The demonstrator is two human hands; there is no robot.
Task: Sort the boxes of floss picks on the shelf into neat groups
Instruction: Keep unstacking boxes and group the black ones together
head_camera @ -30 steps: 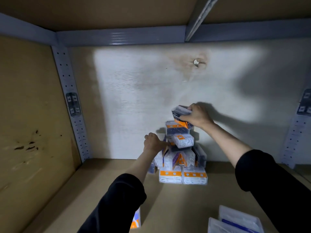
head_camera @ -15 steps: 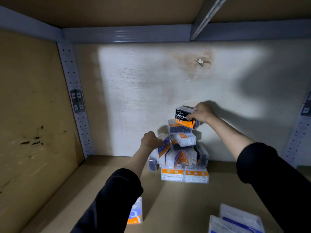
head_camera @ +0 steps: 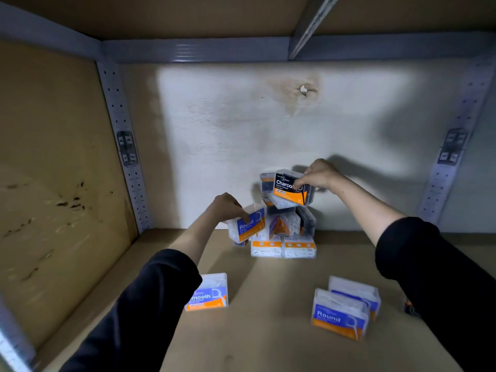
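Boxes of floss picks (head_camera: 284, 234) lie heaped at the back of the shelf (head_camera: 268, 331). The right hand (head_camera: 320, 175) pinches a black Charcoal box (head_camera: 291, 193) at the heap's top; lower left of it, the left hand (head_camera: 226, 208) grips a blue Round box (head_camera: 248, 227).

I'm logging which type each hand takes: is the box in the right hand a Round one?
No, the right hand grips a black box whose label begins Charco, not Round.

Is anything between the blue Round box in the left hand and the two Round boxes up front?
Only the two flat boxes at the pile's foot lie near that path; beyond them, bare shelf board.
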